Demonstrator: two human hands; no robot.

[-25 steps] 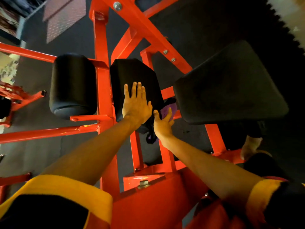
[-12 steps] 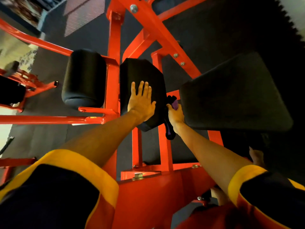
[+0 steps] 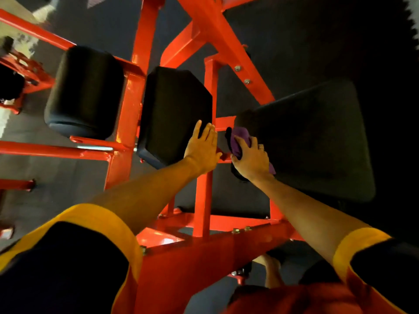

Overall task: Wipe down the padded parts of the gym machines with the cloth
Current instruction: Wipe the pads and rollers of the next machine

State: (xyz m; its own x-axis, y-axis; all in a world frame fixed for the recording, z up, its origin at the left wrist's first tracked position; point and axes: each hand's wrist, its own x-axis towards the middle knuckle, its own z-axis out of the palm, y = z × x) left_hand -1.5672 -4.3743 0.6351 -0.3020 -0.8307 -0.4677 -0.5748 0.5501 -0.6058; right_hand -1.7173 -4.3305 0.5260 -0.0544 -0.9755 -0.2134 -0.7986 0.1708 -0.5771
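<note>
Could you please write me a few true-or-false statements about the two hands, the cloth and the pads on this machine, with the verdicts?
1. The right hand holds the cloth. True.
2. The cloth is white. False: it is purple.
3. The left hand lies with straight fingers on the middle pad. True.
4. The cloth is pressed against the middle pad. False: it is against the near left edge of the large flat pad on the right.
</note>
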